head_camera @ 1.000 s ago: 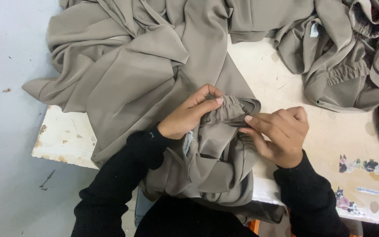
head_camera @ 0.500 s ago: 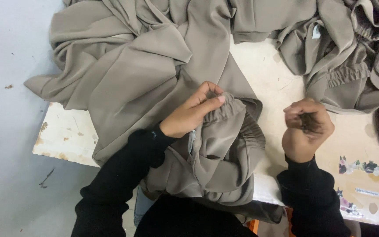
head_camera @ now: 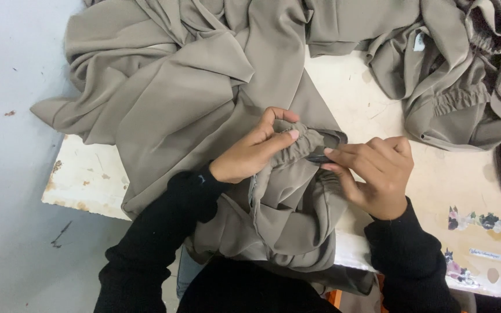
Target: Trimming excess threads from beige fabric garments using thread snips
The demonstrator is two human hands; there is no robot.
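Pinching the gathered waistband (head_camera: 305, 145), both hands' grips are closed; more grey garments (head_camera: 459, 87) crowd the table (head_camera: 82, 177).

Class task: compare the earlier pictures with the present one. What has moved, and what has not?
The right hand, lifted clear of the cloth half a second ago, has come back left and pinches the gathered waistband again. The left hand keeps its grip there; the cloth heap and table lie as before.

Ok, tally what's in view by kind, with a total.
Hands: 2, left hand and right hand, both pinching the gathered hem of the taupe garment
Taupe garment heaps: 2, second heap at the far right
White table: 1
Total: 5
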